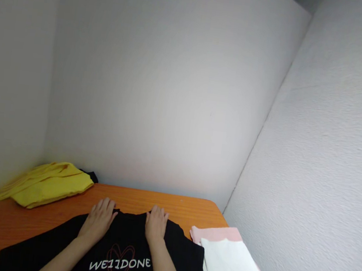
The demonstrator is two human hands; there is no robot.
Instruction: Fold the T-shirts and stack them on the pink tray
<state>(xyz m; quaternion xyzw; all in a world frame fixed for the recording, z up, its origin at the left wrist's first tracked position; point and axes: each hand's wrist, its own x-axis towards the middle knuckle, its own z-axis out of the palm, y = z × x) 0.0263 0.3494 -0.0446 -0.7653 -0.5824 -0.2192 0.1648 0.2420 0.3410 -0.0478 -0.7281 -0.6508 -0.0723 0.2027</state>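
Note:
A black T-shirt point(132, 230) lies spread face up, with white "WE11DONE" lettering over a red heart outline. My left hand point(97, 219) rests palm down on its left shoulder beside the collar, fingers stretched forward and slightly apart. On the other side of the neckline, my right hand point(156, 225) lies on the right shoulder in much the same way, its fingers reaching to the top edge. The undersides of both hands are hidden. The shirt's lower part runs out of view at the bottom.
The shirt is on an orange-brown wooden table point(185, 204). A yellow garment point(52, 183) lies at the back left, with a bit of black cloth point(92, 176) behind it. Folded white cloth point(233, 269) and pink cloth point(218, 233) are stacked at the right. Walls stand close behind and at both sides.

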